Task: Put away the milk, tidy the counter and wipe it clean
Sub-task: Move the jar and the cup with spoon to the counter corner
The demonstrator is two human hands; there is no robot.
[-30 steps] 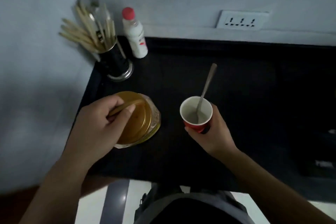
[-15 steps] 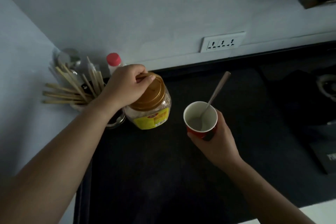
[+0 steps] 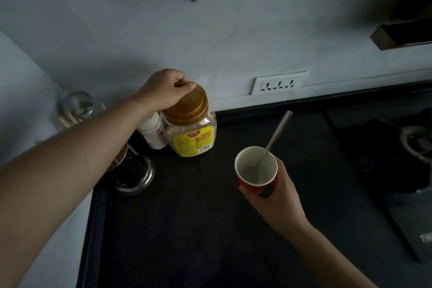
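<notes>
Both hands are busy — left hand (image 3: 163,90) fingers (image 3: 184,85) clamp the jar (image 3: 191,133) lid; set it flush against the wall, right hand (image 3: 275,190) wrapping the cup (image 3: 256,170) level.

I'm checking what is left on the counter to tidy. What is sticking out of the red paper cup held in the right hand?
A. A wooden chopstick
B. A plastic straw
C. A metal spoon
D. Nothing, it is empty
C: a metal spoon leans inside the red paper cup, its handle rising past the rim toward the wall, while the right hand holds the cup above the dark counter.
</notes>
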